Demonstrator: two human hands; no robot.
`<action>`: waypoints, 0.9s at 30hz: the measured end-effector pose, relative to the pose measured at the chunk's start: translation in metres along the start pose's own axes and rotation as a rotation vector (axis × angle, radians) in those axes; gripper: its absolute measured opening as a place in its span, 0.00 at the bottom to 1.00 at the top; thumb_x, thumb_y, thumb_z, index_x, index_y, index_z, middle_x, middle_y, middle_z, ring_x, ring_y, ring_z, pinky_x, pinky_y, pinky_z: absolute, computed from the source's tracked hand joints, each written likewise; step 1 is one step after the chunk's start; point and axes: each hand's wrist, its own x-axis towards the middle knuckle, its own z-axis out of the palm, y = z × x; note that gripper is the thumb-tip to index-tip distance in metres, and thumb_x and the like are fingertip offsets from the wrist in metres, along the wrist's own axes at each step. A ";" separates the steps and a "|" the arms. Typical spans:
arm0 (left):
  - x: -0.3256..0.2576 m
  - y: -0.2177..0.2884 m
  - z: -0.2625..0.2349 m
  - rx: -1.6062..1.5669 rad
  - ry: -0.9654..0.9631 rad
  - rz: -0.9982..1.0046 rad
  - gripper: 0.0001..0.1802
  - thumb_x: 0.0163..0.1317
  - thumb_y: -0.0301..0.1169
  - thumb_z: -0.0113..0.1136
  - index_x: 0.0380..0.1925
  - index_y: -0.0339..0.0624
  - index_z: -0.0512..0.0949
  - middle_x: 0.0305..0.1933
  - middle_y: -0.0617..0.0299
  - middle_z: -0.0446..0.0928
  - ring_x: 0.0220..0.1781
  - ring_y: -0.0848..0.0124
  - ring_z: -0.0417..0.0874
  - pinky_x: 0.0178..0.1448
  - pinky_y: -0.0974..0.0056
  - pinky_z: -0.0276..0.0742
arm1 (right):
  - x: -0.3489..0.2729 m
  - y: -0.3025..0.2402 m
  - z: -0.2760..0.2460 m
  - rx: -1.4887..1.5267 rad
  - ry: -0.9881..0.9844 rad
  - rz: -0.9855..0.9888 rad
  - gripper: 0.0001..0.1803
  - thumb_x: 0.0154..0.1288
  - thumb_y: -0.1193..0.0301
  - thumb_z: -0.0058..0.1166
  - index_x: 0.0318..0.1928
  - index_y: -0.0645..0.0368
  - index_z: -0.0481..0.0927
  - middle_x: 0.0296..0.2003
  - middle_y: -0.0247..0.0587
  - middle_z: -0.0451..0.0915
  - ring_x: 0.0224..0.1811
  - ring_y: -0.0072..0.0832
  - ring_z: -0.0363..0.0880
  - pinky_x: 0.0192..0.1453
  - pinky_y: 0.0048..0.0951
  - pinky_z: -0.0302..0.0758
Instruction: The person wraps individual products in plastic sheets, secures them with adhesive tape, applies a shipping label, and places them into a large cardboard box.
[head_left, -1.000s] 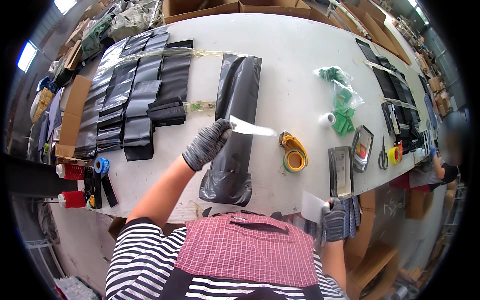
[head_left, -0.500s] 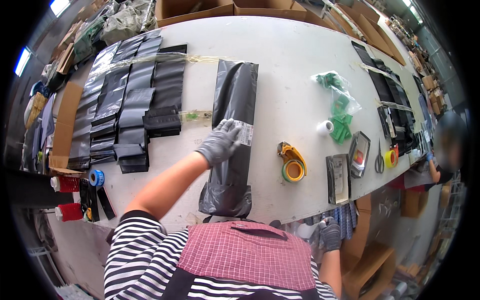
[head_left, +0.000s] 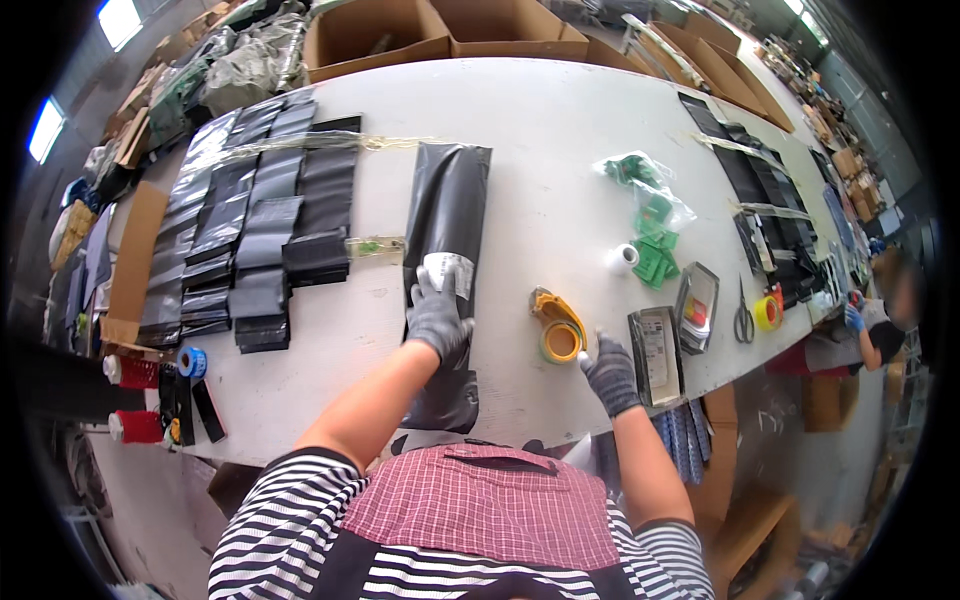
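Note:
A long dark plastic mailing bag [head_left: 450, 200] lies lengthwise in front of me, its near end folded or bunched near the table's front edge. My left hand [head_left: 440, 318], in a grey glove, rests flat on it with fingers spread, just below a white label [head_left: 448, 266] that it partly covers. My right hand [head_left: 610, 374], gloved too, is over the table just right of a yellow tape dispenser [head_left: 560, 328]. Its fingers are stretched out and apart, with nothing seen in them; the fingertips come close to the tape roll.
Stacked dark bags [head_left: 270, 215] lie left, more bags [head_left: 765, 185] right. Beyond the dispenser are a white roll [head_left: 622, 259], green pieces in clear plastic [head_left: 655, 255], two shallow boxes [head_left: 655, 352], scissors [head_left: 743, 322] and yellow tape [head_left: 767, 312]. A co-worker [head_left: 872, 325] is at far right.
My right hand has come up from below the table's right front edge to beside the tape dispenser. My left hand has slid slightly nearer me along the bag. The whole view has shifted a little.

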 end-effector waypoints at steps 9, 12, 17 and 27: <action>-0.116 -0.061 0.014 -0.142 0.092 0.277 0.37 0.58 0.43 0.66 0.67 0.50 0.65 0.72 0.39 0.55 0.73 0.44 0.59 0.73 0.50 0.60 | 0.060 -0.024 0.032 0.614 -0.629 0.417 0.19 0.55 0.69 0.65 0.47 0.64 0.80 0.34 0.48 0.84 0.35 0.36 0.84 0.43 0.34 0.81; -0.136 -0.054 0.000 -1.040 -0.082 0.109 0.19 0.68 0.41 0.59 0.47 0.36 0.81 0.44 0.56 0.81 0.48 0.65 0.81 0.57 0.63 0.76 | 0.026 -0.069 -0.010 1.153 -0.517 0.316 0.18 0.58 0.74 0.63 0.49 0.66 0.78 0.35 0.44 0.84 0.34 0.32 0.83 0.43 0.29 0.81; -0.153 -0.023 -0.008 -1.594 -0.674 0.045 0.39 0.63 0.66 0.51 0.46 0.36 0.80 0.38 0.58 0.81 0.40 0.71 0.81 0.46 0.68 0.78 | -0.029 -0.115 -0.080 0.535 -0.067 -0.476 0.37 0.52 0.73 0.63 0.64 0.65 0.67 0.44 0.53 0.77 0.44 0.46 0.78 0.50 0.39 0.77; -0.181 -0.041 0.015 -1.236 -0.482 0.026 0.17 0.67 0.41 0.62 0.41 0.36 0.83 0.32 0.65 0.81 0.35 0.78 0.77 0.43 0.70 0.76 | -0.070 -0.099 -0.091 0.676 -0.463 -0.444 0.33 0.52 0.69 0.73 0.56 0.59 0.68 0.47 0.45 0.77 0.47 0.33 0.79 0.53 0.31 0.80</action>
